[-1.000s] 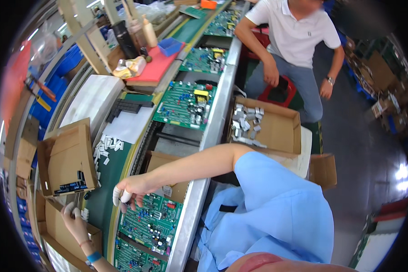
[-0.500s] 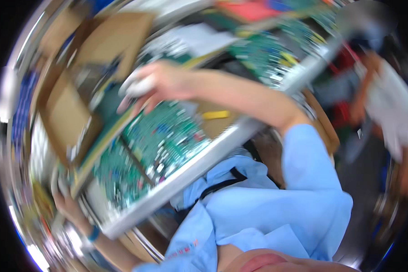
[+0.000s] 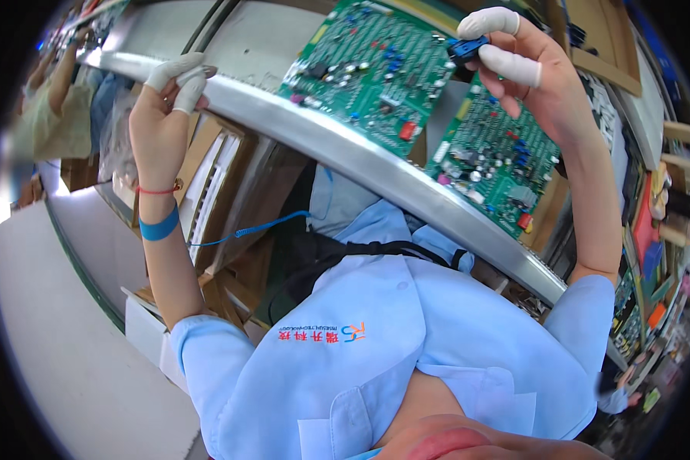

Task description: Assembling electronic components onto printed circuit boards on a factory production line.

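Observation:
My right hand [image 3: 540, 80], with white finger cots on thumb and forefinger, pinches a small blue-and-black electronic component [image 3: 468, 50]. It holds the part above the gap between two green circuit boards: a larger-looking left board [image 3: 360, 84] and a right board [image 3: 498, 153]. Both boards carry many small parts, including a red one near the front edge. My left hand [image 3: 161, 107], also in finger cots, is closed by the metal rail [image 3: 307, 119]. A small pale thing shows between its fingertips, too small to make out. A blue wrist strap [image 3: 159, 222] circles that wrist.
A coiled blue cord [image 3: 264, 224] runs near my waist. Cardboard pieces [image 3: 207, 165] stand below the rail at left, beside a pale flat surface [image 3: 61, 322]. A cardboard box [image 3: 602, 38] lies beyond my right hand. Another person [image 3: 61, 115] is at the far left.
The view has swung round and sharpened. My right hand, blurred over the boards near a cardboard box before, now clearly holds the blue-and-black component. My left hand now shows pinched beside the rail.

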`<act>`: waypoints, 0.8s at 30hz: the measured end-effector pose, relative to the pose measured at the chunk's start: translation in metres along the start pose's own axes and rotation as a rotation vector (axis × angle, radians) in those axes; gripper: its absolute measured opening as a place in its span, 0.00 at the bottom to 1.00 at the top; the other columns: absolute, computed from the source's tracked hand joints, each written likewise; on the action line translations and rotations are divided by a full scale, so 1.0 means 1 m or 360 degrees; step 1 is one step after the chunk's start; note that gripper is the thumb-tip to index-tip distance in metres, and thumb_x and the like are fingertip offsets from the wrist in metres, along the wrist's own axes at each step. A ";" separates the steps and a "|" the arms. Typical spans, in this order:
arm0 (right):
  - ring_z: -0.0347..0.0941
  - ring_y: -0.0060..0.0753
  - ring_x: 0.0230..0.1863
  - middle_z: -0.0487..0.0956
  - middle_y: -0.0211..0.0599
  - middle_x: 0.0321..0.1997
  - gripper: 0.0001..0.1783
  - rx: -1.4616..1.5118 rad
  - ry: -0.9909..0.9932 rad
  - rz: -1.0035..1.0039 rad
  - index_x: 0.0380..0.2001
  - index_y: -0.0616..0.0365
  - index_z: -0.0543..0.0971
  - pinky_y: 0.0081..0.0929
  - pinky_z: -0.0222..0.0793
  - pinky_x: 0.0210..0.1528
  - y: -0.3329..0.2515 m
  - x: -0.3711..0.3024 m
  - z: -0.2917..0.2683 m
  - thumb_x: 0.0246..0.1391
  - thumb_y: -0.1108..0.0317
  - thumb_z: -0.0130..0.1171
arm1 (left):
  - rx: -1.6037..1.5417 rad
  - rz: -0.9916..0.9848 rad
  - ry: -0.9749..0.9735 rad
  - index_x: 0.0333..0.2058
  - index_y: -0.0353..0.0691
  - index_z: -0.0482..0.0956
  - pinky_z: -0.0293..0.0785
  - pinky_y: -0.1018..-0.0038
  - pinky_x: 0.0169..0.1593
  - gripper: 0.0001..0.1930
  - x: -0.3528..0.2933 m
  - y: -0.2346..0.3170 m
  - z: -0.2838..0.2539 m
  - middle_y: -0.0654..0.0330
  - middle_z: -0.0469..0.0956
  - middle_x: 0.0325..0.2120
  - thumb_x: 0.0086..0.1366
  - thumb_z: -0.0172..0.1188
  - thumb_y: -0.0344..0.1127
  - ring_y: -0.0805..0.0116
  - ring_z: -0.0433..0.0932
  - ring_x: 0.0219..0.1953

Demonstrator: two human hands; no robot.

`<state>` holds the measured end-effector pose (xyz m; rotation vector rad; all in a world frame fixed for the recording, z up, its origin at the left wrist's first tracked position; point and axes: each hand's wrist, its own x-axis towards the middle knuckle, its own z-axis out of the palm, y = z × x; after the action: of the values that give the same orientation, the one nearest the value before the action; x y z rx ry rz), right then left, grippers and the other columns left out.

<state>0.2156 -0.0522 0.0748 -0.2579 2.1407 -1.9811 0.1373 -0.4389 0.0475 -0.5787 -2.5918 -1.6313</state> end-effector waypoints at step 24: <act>0.75 0.34 0.28 0.74 0.34 0.28 0.10 -0.2192 0.0003 -0.0704 0.32 0.58 0.77 0.29 0.70 0.24 0.039 0.073 0.135 0.43 0.73 0.62 | -0.0370 0.0036 -0.0125 0.49 0.38 0.78 0.71 0.82 0.39 0.14 -0.003 -0.078 0.010 0.64 0.80 0.32 0.64 0.57 0.26 0.78 0.74 0.32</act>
<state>0.1824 -0.1983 0.0240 -0.9461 3.2220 -0.2302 0.1167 -0.4608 -0.0257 -0.6932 -2.4532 -1.9564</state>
